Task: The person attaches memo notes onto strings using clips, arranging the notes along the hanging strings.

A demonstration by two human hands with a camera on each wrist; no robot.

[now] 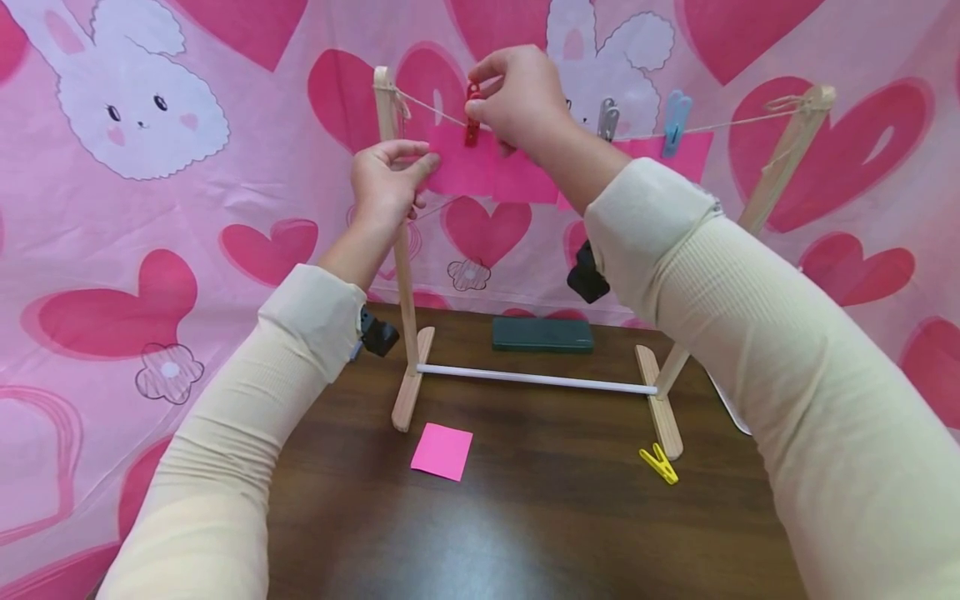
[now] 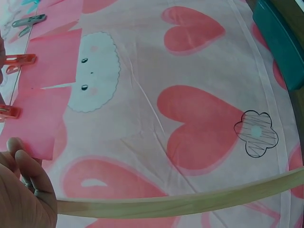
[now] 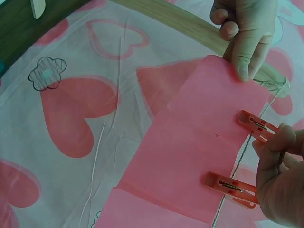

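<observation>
My left hand (image 1: 385, 185) pinches the left edge of a pink paper square (image 1: 453, 172) that hangs at the string's left end. With thumb and fingertips my right hand (image 1: 521, 93) holds a red clothespin (image 1: 472, 125), whose jaws sit over the string (image 1: 431, 108) and the top of that paper. A second red clothespin (image 3: 228, 186) grips the line nearby, behind my right hand in the head view. Farther right, more pink papers (image 1: 693, 158) hang in a row. A grey clothespin (image 1: 608, 121) and a light blue clothespin (image 1: 676, 125) are clipped there.
The string spans two wooden posts (image 1: 405, 283) joined by a white rod (image 1: 536, 379). On the brown table (image 1: 540, 517) lie a loose pink paper square (image 1: 442, 452), a yellow clothespin (image 1: 659, 464) and a dark green case (image 1: 542, 334). Behind hangs a heart-patterned cloth (image 1: 262, 208).
</observation>
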